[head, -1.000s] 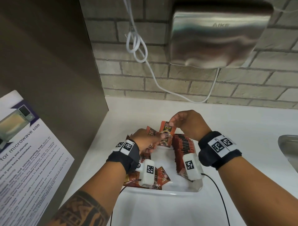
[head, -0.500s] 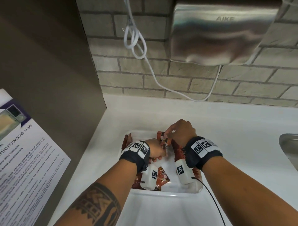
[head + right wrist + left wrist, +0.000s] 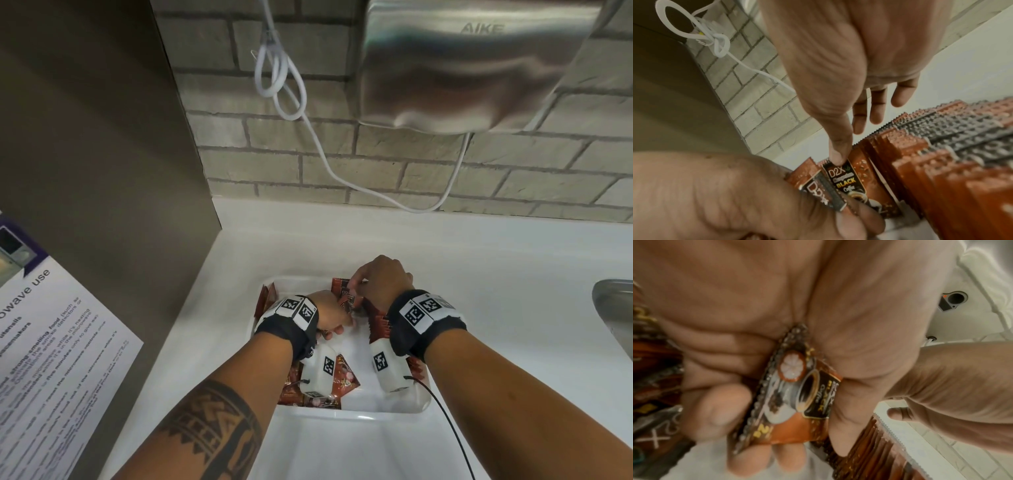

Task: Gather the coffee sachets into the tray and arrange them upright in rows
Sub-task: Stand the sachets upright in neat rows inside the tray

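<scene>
A white tray (image 3: 359,416) sits on the counter below me. Along its right side stands a row of upright coffee sachets (image 3: 376,322) (image 3: 941,154). My left hand (image 3: 329,313) grips a brown sachet (image 3: 797,399) between thumb and curled fingers, low in the tray. Another sachet (image 3: 846,178) stands at the row's left end. My right hand (image 3: 376,281) is over it, the thumb pressing its top edge, the fingers (image 3: 877,105) hanging straight behind. Loose sachets (image 3: 342,380) lie flat near the front left, and a few more (image 3: 267,298) lean at the far left wall.
A steel hand dryer (image 3: 472,65) hangs on the brick wall, with a looped white cable (image 3: 284,89) beside it. A brown panel (image 3: 102,137) closes off the left, with a microwave notice (image 3: 51,342) on it. A sink edge (image 3: 616,308) shows at the right. White counter (image 3: 479,257) surrounds the tray.
Both hands have come down into the tray. The sachet that the right hand held up above the tray now stands low against the row's left end.
</scene>
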Demonstrator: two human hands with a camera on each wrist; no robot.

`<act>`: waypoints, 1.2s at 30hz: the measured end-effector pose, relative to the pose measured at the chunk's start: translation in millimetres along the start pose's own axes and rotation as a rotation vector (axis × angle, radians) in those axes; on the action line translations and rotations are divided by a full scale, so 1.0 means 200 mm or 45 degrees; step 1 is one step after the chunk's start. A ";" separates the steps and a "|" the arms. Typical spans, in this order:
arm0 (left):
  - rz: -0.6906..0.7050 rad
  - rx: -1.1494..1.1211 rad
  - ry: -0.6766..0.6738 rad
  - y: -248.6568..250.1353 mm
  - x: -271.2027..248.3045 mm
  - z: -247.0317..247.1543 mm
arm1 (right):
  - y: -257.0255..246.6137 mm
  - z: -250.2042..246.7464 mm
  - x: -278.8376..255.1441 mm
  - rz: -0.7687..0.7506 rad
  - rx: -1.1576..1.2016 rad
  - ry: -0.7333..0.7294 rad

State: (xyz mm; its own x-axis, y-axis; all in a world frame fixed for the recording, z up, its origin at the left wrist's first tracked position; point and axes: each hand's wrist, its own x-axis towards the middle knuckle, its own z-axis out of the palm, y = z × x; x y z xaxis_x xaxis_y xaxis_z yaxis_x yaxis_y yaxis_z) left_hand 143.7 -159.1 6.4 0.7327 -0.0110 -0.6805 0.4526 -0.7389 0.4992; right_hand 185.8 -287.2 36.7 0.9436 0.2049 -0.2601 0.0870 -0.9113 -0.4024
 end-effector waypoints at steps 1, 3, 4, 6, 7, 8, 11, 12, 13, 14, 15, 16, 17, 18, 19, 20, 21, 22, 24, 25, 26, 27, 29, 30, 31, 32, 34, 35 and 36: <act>-0.001 -0.005 -0.001 0.00 0.00 0.00 | 0.00 0.00 0.00 0.000 0.020 0.000; -0.003 -0.019 -0.001 -0.01 0.01 0.00 | 0.01 0.00 0.01 0.001 0.051 -0.003; -0.001 -0.032 -0.006 -0.01 0.01 0.00 | 0.01 0.00 0.01 -0.004 0.059 -0.005; 0.005 -0.056 -0.010 -0.02 0.01 0.01 | 0.02 0.00 0.01 -0.017 0.078 0.000; 0.010 -0.065 -0.011 -0.02 0.01 0.01 | 0.02 -0.01 0.01 -0.021 0.089 0.006; 0.014 -0.074 -0.014 -0.02 0.00 0.01 | 0.02 -0.01 0.01 -0.026 0.095 0.009; 0.025 -0.137 -0.020 -0.02 -0.01 0.01 | 0.02 -0.02 0.01 -0.065 0.077 0.021; 0.023 -0.176 -0.024 -0.02 -0.02 0.01 | 0.02 -0.03 0.01 -0.077 0.070 0.030; 0.021 -0.216 -0.023 -0.02 -0.03 0.01 | 0.02 -0.03 0.01 -0.086 0.063 0.042; 0.017 -0.256 -0.020 -0.02 -0.04 0.01 | 0.03 -0.04 0.00 -0.097 0.065 0.060; 0.022 -0.299 -0.013 -0.02 -0.05 0.00 | 0.04 -0.05 0.00 -0.121 0.084 0.086; 0.031 -0.349 -0.008 -0.03 -0.05 0.00 | 0.04 -0.06 0.00 -0.158 0.117 0.119; 0.048 -0.417 -0.002 -0.04 -0.06 -0.01 | 0.05 -0.07 -0.01 -0.205 0.157 0.146; 0.072 -0.510 0.003 -0.05 -0.06 -0.02 | 0.06 -0.08 -0.01 -0.252 0.200 0.154; 0.102 -0.622 0.002 -0.06 -0.06 -0.03 | 0.06 -0.10 -0.03 -0.292 0.247 0.142; 0.142 -0.731 0.003 -0.07 -0.06 -0.03 | 0.07 -0.11 -0.04 -0.325 0.309 0.113; 0.197 -0.827 0.010 -0.08 -0.07 -0.04 | 0.08 -0.13 -0.06 -0.355 0.374 0.071; 0.265 -0.906 0.018 -0.09 -0.08 -0.04 | 0.08 -0.13 -0.08 -0.378 0.422 0.022; 0.388 -1.014 0.028 -0.09 -0.11 -0.05 | 0.09 -0.13 -0.10 -0.391 0.472 -0.076; 0.432 -1.048 0.022 -0.09 -0.12 -0.06 | 0.10 -0.13 -0.10 -0.392 0.503 -0.104; 0.467 -1.072 0.007 -0.09 -0.13 -0.06 | 0.10 -0.12 -0.10 -0.392 0.544 -0.110; 0.492 -1.089 -0.016 -0.09 -0.14 -0.06 | 0.10 -0.12 -0.09 -0.391 0.578 -0.098; 0.530 -1.104 -0.056 -0.09 -0.16 -0.06 | 0.11 -0.13 -0.09 -0.394 0.632 -0.062; 0.546 -1.099 -0.057 -0.10 -0.16 -0.05 | 0.11 -0.13 -0.08 -0.392 0.650 -0.045; 0.555 -1.081 -0.047 -0.10 -0.16 -0.05 | 0.11 -0.14 -0.09 -0.391 0.661 -0.026; 0.562 -1.057 -0.028 -0.11 -0.17 -0.05 | 0.11 -0.15 -0.08 -0.389 0.673 -0.013; 0.564 -1.014 0.013 -0.11 -0.17 -0.04 | 0.11 -0.17 -0.08 -0.392 0.681 -0.011; 0.558 -0.997 0.029 -0.11 -0.18 -0.04 | 0.11 -0.18 -0.09 -0.398 0.678 -0.016; 0.550 -0.988 0.043 -0.11 -0.18 -0.04 | 0.10 -0.18 -0.09 -0.405 0.677 -0.015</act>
State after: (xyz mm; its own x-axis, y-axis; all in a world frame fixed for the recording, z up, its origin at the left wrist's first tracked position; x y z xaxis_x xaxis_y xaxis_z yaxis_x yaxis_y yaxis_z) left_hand 111.6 -137.7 24.2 0.9283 -0.1545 -0.3383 0.3409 -0.0099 0.9400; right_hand 181.6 -322.1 65.2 0.8938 0.4440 -0.0635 0.1897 -0.5025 -0.8435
